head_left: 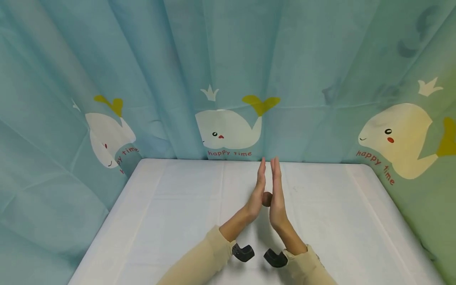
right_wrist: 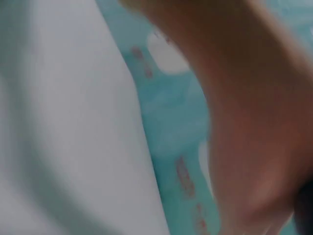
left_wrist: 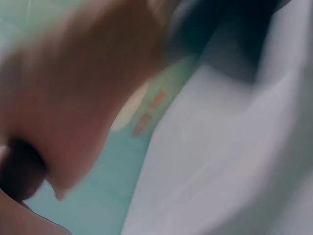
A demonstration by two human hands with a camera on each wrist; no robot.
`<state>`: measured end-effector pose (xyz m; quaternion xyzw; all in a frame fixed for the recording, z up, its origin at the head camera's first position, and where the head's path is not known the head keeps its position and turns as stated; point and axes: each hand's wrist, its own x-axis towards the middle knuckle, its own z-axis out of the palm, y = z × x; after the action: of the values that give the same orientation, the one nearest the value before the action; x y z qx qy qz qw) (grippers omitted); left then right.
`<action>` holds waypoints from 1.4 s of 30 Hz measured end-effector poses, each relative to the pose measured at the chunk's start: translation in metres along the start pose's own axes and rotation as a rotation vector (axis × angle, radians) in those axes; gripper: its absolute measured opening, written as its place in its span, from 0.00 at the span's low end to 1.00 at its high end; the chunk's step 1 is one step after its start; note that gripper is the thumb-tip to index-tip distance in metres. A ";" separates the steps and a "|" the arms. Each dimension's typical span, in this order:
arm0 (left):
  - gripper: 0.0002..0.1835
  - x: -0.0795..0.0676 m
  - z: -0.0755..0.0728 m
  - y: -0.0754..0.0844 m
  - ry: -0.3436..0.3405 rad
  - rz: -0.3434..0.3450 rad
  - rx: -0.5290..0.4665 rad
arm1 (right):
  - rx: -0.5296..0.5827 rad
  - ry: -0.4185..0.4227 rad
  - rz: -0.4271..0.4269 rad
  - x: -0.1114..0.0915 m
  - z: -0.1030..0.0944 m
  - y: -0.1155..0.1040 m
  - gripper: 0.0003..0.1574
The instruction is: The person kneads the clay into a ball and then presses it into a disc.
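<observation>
A small, round brown ball [head_left: 266,199] sits between the two palms above the white table. My left hand [head_left: 255,200] presses it from the left, fingers straight and pointing away from me. From the other side my right hand [head_left: 278,200] presses it with its fingers also straight. Both hands stand on edge, nearly palm to palm, with a narrow gap at the fingertips. In the left wrist view the dark ball [left_wrist: 22,169] shows at the left edge, blurred. The right wrist view catches only a sliver of the ball [right_wrist: 305,210] at its right edge.
The white-covered table [head_left: 185,217] lies beneath the hands. A blue-green curtain [head_left: 306,79] with printed whales hangs behind it and along both sides. Dark curved wrist devices, one on the left cuff [head_left: 243,252] and one on the right cuff [head_left: 276,258], jut inward.
</observation>
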<state>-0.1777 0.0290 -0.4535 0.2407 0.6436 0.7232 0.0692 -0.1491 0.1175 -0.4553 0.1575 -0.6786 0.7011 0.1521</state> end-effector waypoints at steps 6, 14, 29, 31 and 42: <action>0.36 -0.006 0.007 0.010 -0.039 0.069 -0.011 | 0.060 0.036 0.088 0.004 -0.011 0.021 0.33; 0.35 0.003 -0.005 0.002 0.043 -0.001 0.030 | 0.088 -0.047 -0.004 -0.013 0.007 0.005 0.35; 0.33 0.000 -0.013 0.011 0.035 0.030 -0.016 | 0.029 -0.075 0.024 -0.011 0.011 0.012 0.34; 0.33 0.001 -0.013 0.006 0.040 0.022 -0.005 | 0.016 -0.085 -0.020 -0.010 0.013 0.003 0.35; 0.34 -0.009 -0.001 0.020 -0.019 0.073 -0.026 | 0.056 -0.044 0.057 0.006 -0.005 0.022 0.34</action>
<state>-0.1658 0.0209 -0.4370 0.2701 0.6244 0.7311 0.0521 -0.1638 0.1215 -0.4725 0.1578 -0.6660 0.7204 0.1126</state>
